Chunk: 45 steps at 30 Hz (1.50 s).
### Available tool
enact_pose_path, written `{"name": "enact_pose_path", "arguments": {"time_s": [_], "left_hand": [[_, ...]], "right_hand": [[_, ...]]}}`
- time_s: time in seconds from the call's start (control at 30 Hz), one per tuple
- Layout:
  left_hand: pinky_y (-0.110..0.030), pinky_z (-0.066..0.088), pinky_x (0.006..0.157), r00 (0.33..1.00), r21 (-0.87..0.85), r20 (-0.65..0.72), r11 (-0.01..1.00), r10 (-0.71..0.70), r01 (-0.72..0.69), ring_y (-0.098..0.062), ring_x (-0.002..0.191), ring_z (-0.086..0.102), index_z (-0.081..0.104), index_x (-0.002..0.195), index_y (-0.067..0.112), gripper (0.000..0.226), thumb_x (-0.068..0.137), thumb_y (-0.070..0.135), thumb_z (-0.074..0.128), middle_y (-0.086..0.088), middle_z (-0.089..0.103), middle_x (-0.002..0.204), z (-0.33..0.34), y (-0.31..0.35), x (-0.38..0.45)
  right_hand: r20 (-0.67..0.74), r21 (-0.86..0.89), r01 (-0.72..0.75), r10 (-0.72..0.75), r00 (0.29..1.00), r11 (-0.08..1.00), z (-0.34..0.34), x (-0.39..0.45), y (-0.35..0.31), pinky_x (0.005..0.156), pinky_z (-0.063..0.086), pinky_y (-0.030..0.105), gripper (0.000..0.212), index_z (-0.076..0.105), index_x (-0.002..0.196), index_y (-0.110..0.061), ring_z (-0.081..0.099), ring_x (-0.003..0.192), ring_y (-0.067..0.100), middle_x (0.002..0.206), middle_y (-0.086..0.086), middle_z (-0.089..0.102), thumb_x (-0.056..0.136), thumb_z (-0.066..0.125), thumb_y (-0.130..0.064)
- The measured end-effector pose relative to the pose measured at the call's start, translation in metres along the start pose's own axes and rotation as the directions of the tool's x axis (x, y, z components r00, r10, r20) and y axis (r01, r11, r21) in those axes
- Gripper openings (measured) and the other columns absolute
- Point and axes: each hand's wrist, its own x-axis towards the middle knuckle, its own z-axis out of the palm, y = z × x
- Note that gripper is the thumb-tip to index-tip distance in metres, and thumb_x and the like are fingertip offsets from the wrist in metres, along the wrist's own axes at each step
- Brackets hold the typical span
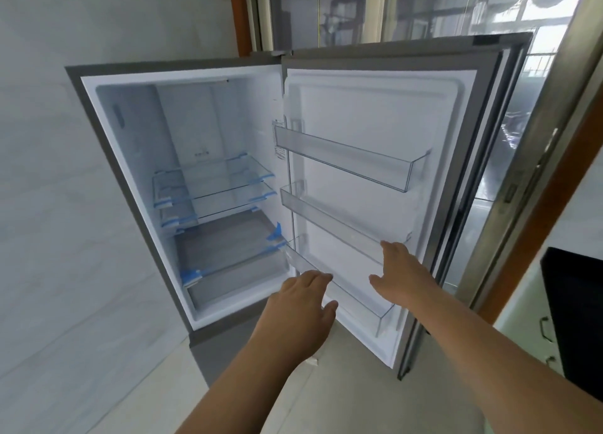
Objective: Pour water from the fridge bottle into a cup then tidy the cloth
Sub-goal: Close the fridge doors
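Bottle: I can't find it anywhere in my view; nor the cup or cloth.
Fridge (130,159): open, ahead and left of my hands; glass shelves (215,185) held with blue tape, a drawer below.
Door (368,113): swung out to the right, three clear door bins (346,159) stacked down it.
Left hand (303,306): fingers straight and loosely spread, gripping nothing, in front of the lowest bin's near-left end; I can't tell whether it touches.
Right hand (399,273): fingers extended and relaxed, gripping nothing, fingertips at the middle bin's right end.
Hidden: my forearms cover the door's lower edge.
Surroundings: grey wall left, window far behind, dark appliance (574,319) cut off at right.
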Motion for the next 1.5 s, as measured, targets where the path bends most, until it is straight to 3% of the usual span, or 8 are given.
{"name": "enact_pose_path", "arguments": {"time_s": [0.17, 0.27, 0.43, 0.67, 0.83, 0.93, 1.23, 1.5], "left_hand": [[-0.042, 0.029, 0.125, 1.0, -0.011, -0.013, 1.0, 0.023, -0.024, -0.019, 0.154, 0.031, 0.023, 0.163, 0.037, 0.061, 0.107, 0.039, 0.048, 0.013, 0.027, 0.17, 0.01, -0.005, 0.015], [-0.041, 0.027, 0.126, 1.0, -0.029, 0.0, 0.999, 0.029, -0.029, -0.018, 0.155, 0.03, 0.022, 0.163, 0.038, 0.061, 0.107, 0.039, 0.049, 0.015, 0.023, 0.171, 0.015, -0.005, 0.023], [-0.043, 0.028, 0.127, 0.999, -0.04, -0.02, 0.998, 0.039, -0.039, -0.017, 0.157, 0.024, 0.021, 0.163, 0.037, 0.061, 0.108, 0.039, 0.047, 0.014, 0.021, 0.172, 0.012, -0.013, 0.029], [-0.039, 0.036, 0.122, 0.977, -0.054, -0.159, 0.989, -0.144, 0.137, -0.015, 0.149, 0.035, 0.042, 0.151, 0.03, 0.044, 0.108, 0.041, 0.044, 0.006, 0.044, 0.158, 0.018, -0.07, 0.024], [-0.042, 0.038, 0.121, 0.923, -0.216, -0.186, 0.93, -0.338, 0.297, -0.021, 0.145, 0.044, 0.046, 0.149, 0.028, 0.042, 0.107, 0.022, 0.047, -0.001, 0.045, 0.158, -0.013, -0.102, 0.011], [-0.038, 0.045, 0.113, 0.823, -0.453, -0.368, 0.856, -0.433, 0.248, -0.015, 0.132, 0.053, 0.047, 0.145, 0.031, 0.04, 0.106, 0.02, 0.049, 0.005, 0.054, 0.146, -0.037, -0.102, -0.005], [-0.025, 0.053, 0.098, 0.794, -0.286, -0.457, 0.911, -0.402, 0.297, -0.006, 0.109, 0.055, 0.042, 0.125, 0.035, 0.056, 0.087, 0.07, 0.064, 0.017, 0.039, 0.124, -0.063, -0.176, -0.014], [-0.034, 0.054, 0.106, 0.769, -0.416, -0.421, 0.856, -0.481, 0.308, -0.013, 0.123, 0.06, 0.045, 0.123, 0.037, 0.034, 0.098, 0.056, 0.059, 0.011, 0.046, 0.143, -0.091, -0.28, 0.011]], "right_hand": [[0.061, -0.003, 0.098, -0.097, 0.993, 0.995, -0.006, -0.013, -0.017, 0.114, 0.042, 0.035, 0.075, 0.017, 0.167, -0.025, 0.043, 0.149, 0.022, 0.172, -0.003, 0.024, 0.104, 0.054, -0.04], [0.078, 0.007, 0.223, -0.222, 0.972, 0.975, -0.015, -0.032, -0.035, 0.113, 0.045, 0.031, 0.048, 0.047, 0.154, -0.035, 0.055, 0.138, 0.015, 0.159, -0.011, 0.048, 0.106, 0.052, -0.038], [-0.19, -0.11, 0.413, -0.427, 0.884, 0.904, -0.042, -0.063, -0.068, 0.085, 0.049, 0.02, 0.026, 0.068, 0.128, -0.031, 0.068, 0.103, 0.012, 0.123, -0.01, 0.069, 0.108, 0.051, -0.034], [-0.708, -0.222, 0.622, -0.563, 0.426, 0.751, -0.057, -0.061, -0.09, 0.084, 0.055, 0.04, 0.021, 0.071, 0.109, -0.015, 0.061, 0.097, 0.022, 0.106, 0.003, 0.066, 0.088, 0.074, -0.016], [-0.734, 0.081, 0.692, -0.426, 0.529, 0.718, -0.052, -0.039, -0.124, 0.08, 0.06, 0.029, 0.071, 0.045, 0.128, -0.009, 0.061, 0.103, 0.02, 0.127, 0.01, 0.048, 0.082, 0.08, -0.05], [-0.604, 0.124, 0.702, -0.508, 0.614, 0.701, -0.036, -0.029, -0.159, 0.068, 0.064, 0.028, 0.062, 0.042, 0.129, -0.022, 0.064, 0.091, 0.01, 0.127, -0.001, 0.049, 0.089, 0.068, -0.061], [-0.538, 0.133, 0.796, -0.631, 0.559, 0.591, -0.006, -0.003, -0.269, 0.062, 0.049, 0.017, 0.034, 0.045, 0.103, -0.026, 0.058, 0.072, 0.009, 0.104, -0.006, 0.05, 0.094, 0.069, -0.049], [-0.498, -0.005, 0.823, -0.715, 0.491, 0.568, 0.012, 0.053, -0.341, 0.084, 0.056, 0.023, 0.036, 0.058, 0.133, -0.028, 0.061, 0.119, 0.01, 0.142, -0.012, 0.049, 0.1, 0.064, -0.038]]}}
